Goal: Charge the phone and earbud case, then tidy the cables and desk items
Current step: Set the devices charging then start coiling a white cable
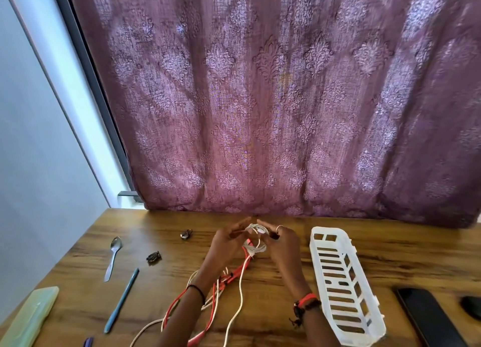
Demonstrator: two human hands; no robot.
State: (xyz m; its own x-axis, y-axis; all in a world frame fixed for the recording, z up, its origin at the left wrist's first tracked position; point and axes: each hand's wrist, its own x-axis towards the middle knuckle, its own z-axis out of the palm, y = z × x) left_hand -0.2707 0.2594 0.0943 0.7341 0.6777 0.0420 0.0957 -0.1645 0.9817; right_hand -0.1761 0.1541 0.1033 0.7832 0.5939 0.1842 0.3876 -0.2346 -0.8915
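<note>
left hand (229, 242) and right hand (282, 245) pinch-grip white cable (256, 248), basket (314, 253) near right, pen (122, 302) well left

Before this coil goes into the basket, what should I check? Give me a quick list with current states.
1. Grip on the white cable coil: ok; the left hand and the right hand both pinch it above the desk.
2. Coil finished: not ok; a white tail trails loose toward the near edge.
3. Red cable free of the white one: cannot tell; they cross beneath the hands.
4. Basket reachable: ok; it lies just right of the right hand, open side up.
5. Phone plugged in: cannot tell; its near end is out of frame.
</note>
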